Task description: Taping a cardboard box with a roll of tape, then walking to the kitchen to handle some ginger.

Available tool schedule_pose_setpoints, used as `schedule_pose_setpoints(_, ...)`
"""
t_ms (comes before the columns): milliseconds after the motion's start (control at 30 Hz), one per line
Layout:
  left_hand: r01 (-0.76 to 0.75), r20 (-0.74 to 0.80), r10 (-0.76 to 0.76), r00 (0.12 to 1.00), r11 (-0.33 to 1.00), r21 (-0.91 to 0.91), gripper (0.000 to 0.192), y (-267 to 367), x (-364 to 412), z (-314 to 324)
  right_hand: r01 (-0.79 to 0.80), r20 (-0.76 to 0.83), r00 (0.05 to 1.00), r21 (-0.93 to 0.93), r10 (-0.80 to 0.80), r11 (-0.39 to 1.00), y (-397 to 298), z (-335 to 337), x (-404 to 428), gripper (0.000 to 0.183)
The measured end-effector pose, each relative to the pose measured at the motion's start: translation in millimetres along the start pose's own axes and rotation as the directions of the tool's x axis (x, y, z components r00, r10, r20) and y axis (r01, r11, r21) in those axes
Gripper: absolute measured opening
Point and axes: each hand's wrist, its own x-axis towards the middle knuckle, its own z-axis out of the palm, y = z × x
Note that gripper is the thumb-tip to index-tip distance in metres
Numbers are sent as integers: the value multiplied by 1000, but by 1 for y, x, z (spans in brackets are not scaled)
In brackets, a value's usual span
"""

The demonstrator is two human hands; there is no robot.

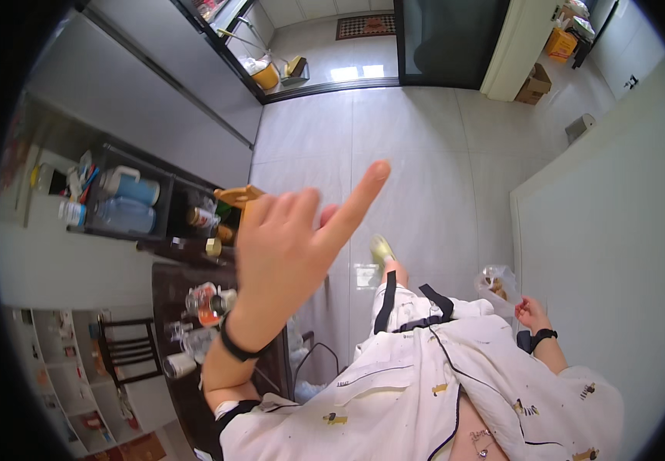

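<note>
My left hand (289, 242) is raised in the middle of the view, back of the hand up. One digit stretches to the upper right and the others are curled; no object shows in it, though the palm is hidden. A black band circles the wrist. Low at the right, my right hand (531, 314) pinches the top of a thin translucent plastic bag (496, 285) with brownish contents. The bag hangs beside the white door or wall panel. Below me are white patterned clothes (424, 369) and one pale yellow shoe (381, 249).
At the left, a dark table (165, 288) bears glass jars (200, 302) and a white cup (180, 365); a dark shelf (119, 230) holds blue jugs (125, 214). Ahead are a sliding-door track (332, 86), a yellow bin (265, 76) and a cardboard box (534, 85).
</note>
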Motion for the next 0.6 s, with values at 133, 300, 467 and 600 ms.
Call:
schedule_pose_setpoints(133, -43, -16, 46, 999, 989, 145, 23, -99, 65, 13, 4, -25, 1000, 17, -4, 1000, -56, 100, 31, 18)
schedule_pose_setpoints(300, 436, 103, -427, 898, 895, -90, 34, -193, 146, 47, 84, 63, 994, 38, -86, 996, -114, 277, 28, 23)
schedule_pose_setpoints(467, 420, 234, -436, 869, 900, 118, 6, -309, 217, 93, 46, 18, 999, 7, -46, 999, -186, 401, 53, 23)
schedule_pose_setpoints(600, 297, 169, -318, 933, 945, 139, 7, -393, 292, 166, -45, -50, 998, -37, 43, 998, -229, 487, 83, 23)
